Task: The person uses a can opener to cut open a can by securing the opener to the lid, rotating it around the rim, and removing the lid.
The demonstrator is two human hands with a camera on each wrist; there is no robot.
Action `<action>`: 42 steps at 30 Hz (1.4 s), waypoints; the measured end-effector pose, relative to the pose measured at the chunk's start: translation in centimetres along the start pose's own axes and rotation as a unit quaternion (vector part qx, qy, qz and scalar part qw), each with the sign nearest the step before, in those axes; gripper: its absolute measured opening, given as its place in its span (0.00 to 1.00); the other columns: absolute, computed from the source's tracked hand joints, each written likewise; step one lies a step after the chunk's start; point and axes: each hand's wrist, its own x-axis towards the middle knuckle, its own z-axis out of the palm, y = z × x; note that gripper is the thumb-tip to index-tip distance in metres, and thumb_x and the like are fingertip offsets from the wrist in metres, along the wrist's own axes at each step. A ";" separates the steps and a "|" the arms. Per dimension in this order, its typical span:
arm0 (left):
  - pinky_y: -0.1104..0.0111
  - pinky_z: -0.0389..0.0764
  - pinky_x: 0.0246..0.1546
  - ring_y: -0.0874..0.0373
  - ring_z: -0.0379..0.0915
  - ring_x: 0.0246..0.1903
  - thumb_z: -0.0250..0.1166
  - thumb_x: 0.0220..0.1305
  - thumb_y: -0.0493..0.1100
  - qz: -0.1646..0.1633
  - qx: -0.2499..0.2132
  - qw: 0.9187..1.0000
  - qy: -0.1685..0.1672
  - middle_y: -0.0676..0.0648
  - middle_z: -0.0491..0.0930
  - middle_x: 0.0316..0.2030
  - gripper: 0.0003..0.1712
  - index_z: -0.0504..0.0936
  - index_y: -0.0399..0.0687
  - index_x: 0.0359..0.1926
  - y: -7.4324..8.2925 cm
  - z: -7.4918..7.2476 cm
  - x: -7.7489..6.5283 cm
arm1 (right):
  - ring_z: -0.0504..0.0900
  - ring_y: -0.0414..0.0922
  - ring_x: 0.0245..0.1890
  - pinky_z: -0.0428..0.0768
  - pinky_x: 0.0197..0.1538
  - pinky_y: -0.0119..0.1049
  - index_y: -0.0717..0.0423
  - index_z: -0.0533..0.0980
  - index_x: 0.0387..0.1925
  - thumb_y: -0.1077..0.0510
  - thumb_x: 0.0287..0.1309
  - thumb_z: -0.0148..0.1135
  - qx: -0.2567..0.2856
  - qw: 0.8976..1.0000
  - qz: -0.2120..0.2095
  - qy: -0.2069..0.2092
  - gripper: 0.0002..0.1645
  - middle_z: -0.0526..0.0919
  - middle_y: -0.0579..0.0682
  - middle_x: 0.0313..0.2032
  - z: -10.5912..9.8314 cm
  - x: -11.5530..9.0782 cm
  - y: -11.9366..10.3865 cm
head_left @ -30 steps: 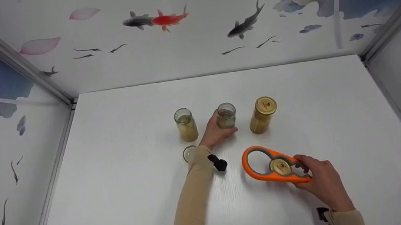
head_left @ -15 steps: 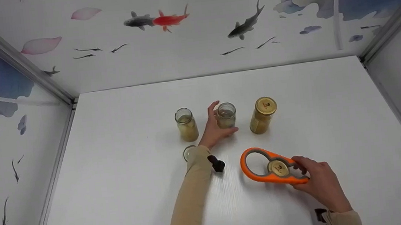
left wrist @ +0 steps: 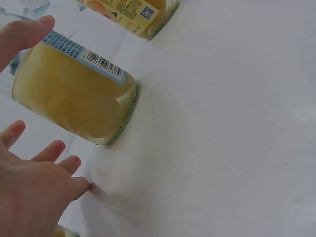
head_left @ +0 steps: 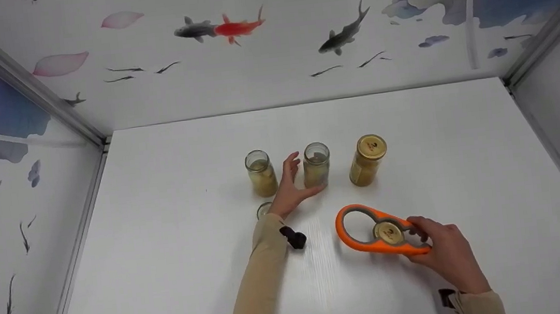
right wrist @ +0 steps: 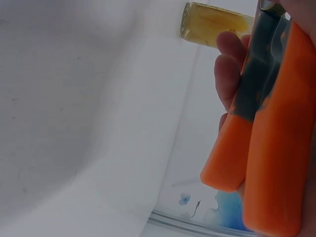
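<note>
My left hand (head_left: 288, 192) is spread around the near left side of an uncapped middle glass jar (head_left: 316, 166). Its fingers stand apart from the glass; in the left wrist view the thumb lies over the jar's upper part, and I cannot tell whether it touches. My right hand (head_left: 448, 251) grips the handles of an orange and grey jar opener (head_left: 372, 246), held above the table. A gold lid (head_left: 388, 232) sits in the opener's smaller ring. Both orange handles (right wrist: 276, 163) fill the right side of the right wrist view.
Left of the hand stands another uncapped jar (head_left: 262, 179) with yellowish contents. To the right is a jar with its gold lid on (head_left: 364, 164). A loose round lid (head_left: 263, 210) lies partly hidden by the left wrist. Printed walls enclose the white table (head_left: 167, 267).
My left hand has loosened from the middle jar and drawn back toward the left and near side. The right hand and opener have shifted slightly left.
</note>
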 end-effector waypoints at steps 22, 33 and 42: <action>0.56 0.47 0.69 0.55 0.38 0.73 0.76 0.50 0.40 0.043 -0.012 0.999 -0.010 0.47 0.44 0.74 0.62 0.43 0.58 0.76 -0.2 0.1 -4.6 | 0.76 0.45 0.32 0.69 0.42 0.48 0.60 0.76 0.52 0.64 0.35 0.80 0.014 1.000 -0.006 0.005 0.37 0.84 0.50 0.38 0.3 0.2 -0.4; 0.49 0.50 0.68 0.53 0.43 0.72 0.74 0.54 0.41 0.064 -0.005 0.998 -0.018 0.50 0.53 0.72 0.51 0.54 0.52 0.74 -0.8 0.6 -6.8 | 0.76 0.46 0.32 0.69 0.43 0.47 0.59 0.76 0.52 0.65 0.34 0.80 0.023 0.999 -0.018 0.022 0.37 0.84 0.50 0.37 0.3 0.6 -1.0; 0.44 0.53 0.65 0.44 0.51 0.69 0.65 0.61 0.31 0.096 -0.046 0.994 -0.037 0.35 0.64 0.65 0.32 0.66 0.34 0.65 -0.1 1.3 -7.8 | 0.75 0.45 0.31 0.68 0.44 0.47 0.58 0.76 0.51 0.67 0.32 0.80 0.030 0.998 -0.032 0.038 0.37 0.84 0.50 0.36 0.7 1.1 -1.9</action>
